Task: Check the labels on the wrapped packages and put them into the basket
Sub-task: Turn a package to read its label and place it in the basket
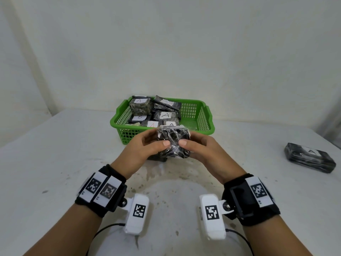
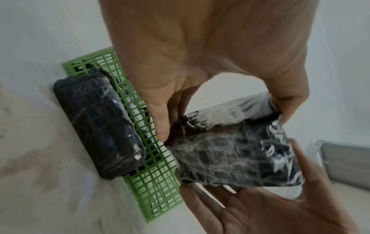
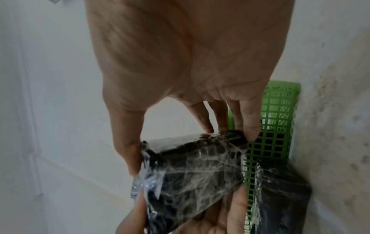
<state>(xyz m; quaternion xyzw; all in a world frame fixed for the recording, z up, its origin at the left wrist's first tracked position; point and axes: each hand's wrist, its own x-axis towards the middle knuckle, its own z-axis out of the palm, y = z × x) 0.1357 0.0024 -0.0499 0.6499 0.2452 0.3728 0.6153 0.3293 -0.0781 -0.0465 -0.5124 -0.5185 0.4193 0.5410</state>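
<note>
Both hands — left hand (image 1: 147,146) and right hand (image 1: 199,147) — pinch one film-wrapped package (image 1: 173,143) just before the green basket (image 1: 204,115), likely turning it to find its label — none shows.

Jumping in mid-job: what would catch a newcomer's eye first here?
Both hands, the left hand and right hand, grip one dark plastic-wrapped package at the centre, just in front of the green basket. The basket already holds several packages with A and B labels. Another wrapped package labelled A lies alone on the table, far right.
</note>
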